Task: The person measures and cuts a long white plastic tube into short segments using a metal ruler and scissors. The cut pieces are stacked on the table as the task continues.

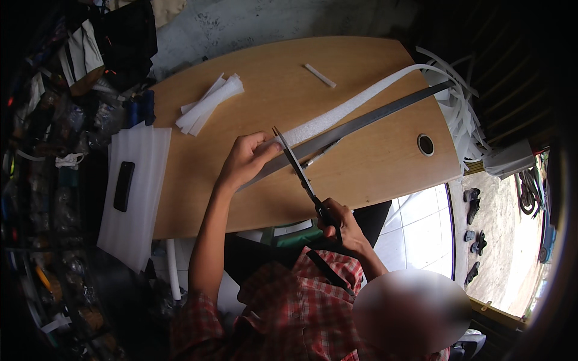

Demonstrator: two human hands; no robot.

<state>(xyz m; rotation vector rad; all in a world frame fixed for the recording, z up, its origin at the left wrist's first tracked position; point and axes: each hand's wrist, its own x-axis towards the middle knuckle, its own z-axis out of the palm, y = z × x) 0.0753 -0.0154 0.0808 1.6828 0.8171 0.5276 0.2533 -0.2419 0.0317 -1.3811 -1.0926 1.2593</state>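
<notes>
My left hand (248,157) pinches the near end of a long white foam strip (337,114), which runs across the table and over its far right edge. In my right hand (344,227) is a pair of black-handled scissors (304,177), fingers closed round the handles. Its blades point up and left, and their tips reach the strip just right of my left fingers. Under the strip lies a long dark grey flat bar (373,117), partly hidden by my left hand. A slim pen-like tool (322,153) rests beside the bar, near the blades.
A stack of short white foam strips (211,103) lies at the table's (271,72) back left, a small strip (320,76) at the back. White foam sheets (141,180) with a black phone (124,186) on top overhang the left edge. Loose strips (463,114) hang off the right edge.
</notes>
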